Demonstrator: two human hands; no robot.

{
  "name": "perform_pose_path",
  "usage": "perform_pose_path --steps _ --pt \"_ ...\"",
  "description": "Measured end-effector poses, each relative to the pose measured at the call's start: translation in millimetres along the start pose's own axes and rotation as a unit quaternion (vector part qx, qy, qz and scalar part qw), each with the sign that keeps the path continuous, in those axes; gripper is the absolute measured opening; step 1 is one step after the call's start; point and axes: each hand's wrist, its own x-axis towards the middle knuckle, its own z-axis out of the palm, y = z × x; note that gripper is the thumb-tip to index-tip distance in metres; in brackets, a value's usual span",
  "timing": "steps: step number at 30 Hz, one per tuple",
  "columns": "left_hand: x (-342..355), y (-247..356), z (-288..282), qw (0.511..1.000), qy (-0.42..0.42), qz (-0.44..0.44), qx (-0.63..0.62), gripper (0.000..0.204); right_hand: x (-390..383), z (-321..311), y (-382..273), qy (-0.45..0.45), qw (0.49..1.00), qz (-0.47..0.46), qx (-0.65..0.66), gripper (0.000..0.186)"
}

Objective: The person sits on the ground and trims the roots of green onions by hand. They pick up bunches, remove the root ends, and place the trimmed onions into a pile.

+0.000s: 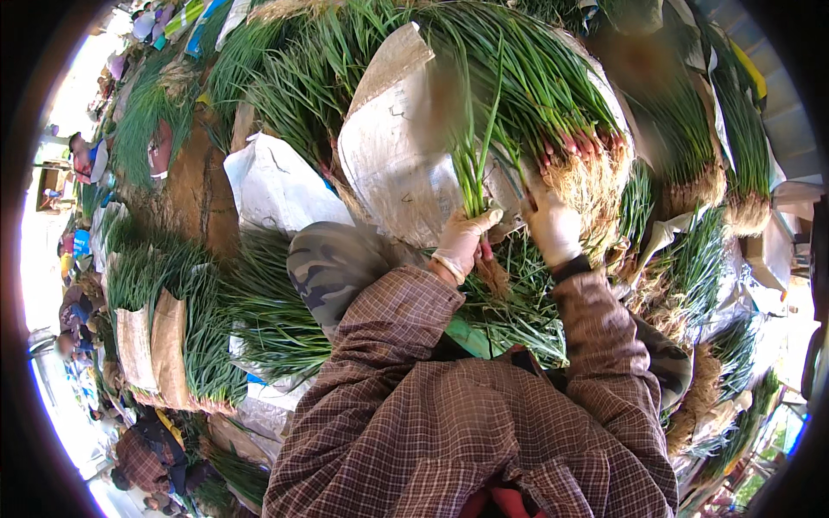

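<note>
My left hand [462, 242], in a pale glove, is closed round a few green onions [474, 177], their long leaves pointing up and pinkish bulbs and stringy roots below my fingers. My right hand [553, 224], also gloved, is at the near edge of a thick bundle of onions [574, 112] with red bulbs and dense tan roots, its fingers closed on what looks like a green stalk, partly hidden. The bundle lies on a white woven sack [384, 147], behind both hands. Loose onions [509, 328] lie below them.
More onion bundles surround me on both sides and behind the sack, some wrapped in tan or white sacking [168, 345]. Brown sacking [203, 198] covers ground at left. My camouflage-clad knee [324, 268] is beside my left arm. Several other people [147, 457] sit along the far left.
</note>
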Motion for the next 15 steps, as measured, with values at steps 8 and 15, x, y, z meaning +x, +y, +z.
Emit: perform_pose_path --steps 8,15 --pt "-5 -14 10 0.991 -0.042 0.076 -0.101 0.013 -69 2 36 -0.074 0.995 -0.065 0.009 0.031" --pt "-24 -21 11 0.996 -0.045 -0.005 -0.073 0.018 -12 35 -7 -0.214 0.662 0.096 0.712 0.036"
